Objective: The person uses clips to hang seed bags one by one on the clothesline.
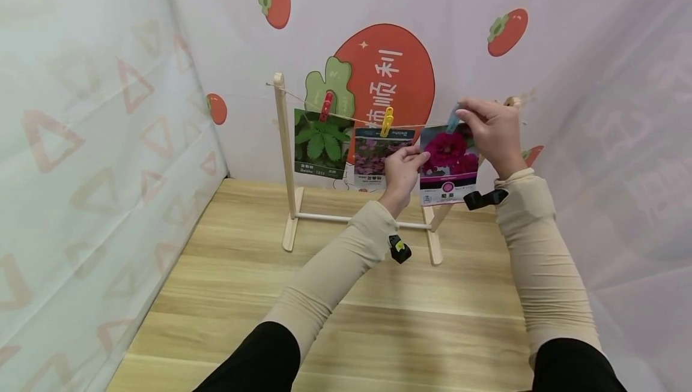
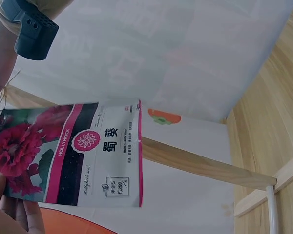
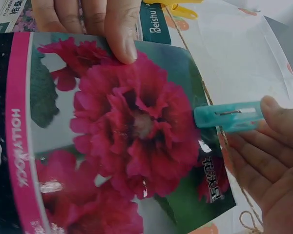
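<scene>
A hollyhock seed packet (image 1: pixel 448 170) hangs at the right end of a thin string on a wooden stand (image 1: pixel 285 146). My left hand (image 1: pixel 402 174) pinches the packet's left edge, thumb over its printed front in the right wrist view. With thumb and fingers, my right hand (image 1: pixel 494 131) holds the outer end of a light blue clothespin (image 3: pixel 229 116). The clothespin's other end lies over the packet's top edge and the string (image 3: pixel 201 78). Left of it hang a packet with pink flowers (image 1: pixel 373 155) under a yellow clothespin (image 1: pixel 387 122) and a green-leaf packet (image 1: pixel 321 143) under a red clothespin (image 1: pixel 327 106).
The stand's feet (image 1: pixel 289 237) rest on a wood-grain table (image 1: pixel 227 302), joined by a white crossbar (image 1: pixel 324 217). Behind and beside the table hang pale printed cloths, with a large persimmon picture (image 1: pixel 411 62) at the back. Each wrist wears a small black camera (image 1: pixel 400 249).
</scene>
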### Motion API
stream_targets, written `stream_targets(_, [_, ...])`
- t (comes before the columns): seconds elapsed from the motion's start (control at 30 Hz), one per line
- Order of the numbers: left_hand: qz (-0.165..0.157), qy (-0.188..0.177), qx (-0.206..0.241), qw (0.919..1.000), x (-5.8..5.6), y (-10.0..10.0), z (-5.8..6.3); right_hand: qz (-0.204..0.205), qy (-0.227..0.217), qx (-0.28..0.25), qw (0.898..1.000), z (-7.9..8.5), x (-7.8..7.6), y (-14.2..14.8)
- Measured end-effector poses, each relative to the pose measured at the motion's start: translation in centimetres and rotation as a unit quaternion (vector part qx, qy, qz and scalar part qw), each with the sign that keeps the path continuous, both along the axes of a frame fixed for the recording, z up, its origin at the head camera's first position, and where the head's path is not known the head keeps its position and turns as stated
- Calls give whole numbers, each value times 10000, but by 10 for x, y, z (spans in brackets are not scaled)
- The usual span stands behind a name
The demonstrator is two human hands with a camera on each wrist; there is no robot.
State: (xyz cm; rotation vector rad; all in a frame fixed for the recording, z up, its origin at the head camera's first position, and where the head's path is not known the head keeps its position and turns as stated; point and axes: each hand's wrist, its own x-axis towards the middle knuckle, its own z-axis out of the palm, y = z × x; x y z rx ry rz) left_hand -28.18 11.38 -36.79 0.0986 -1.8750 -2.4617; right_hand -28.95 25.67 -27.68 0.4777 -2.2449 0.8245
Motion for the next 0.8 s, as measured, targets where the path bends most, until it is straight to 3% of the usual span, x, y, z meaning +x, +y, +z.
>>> stream_targets(0.17, [-53, -96, -44, 9999, 0, -1, -2, -108, -678, 392, 9969, 3, 4, 0])
stream_targets(0.3, [-90, -149, -53, 9998, 1, -1, -2, -139, -925, 430, 9947, 4, 6, -1])
stream_targets(0.53, [-160, -271, 107, 9994, 0, -2, -1, 44, -857, 428, 9954, 6, 5, 0])
stream_targets(0.8, [-274, -263, 149, 9992, 1, -1, 0, -135, -683, 325, 9970, 7, 6, 1])
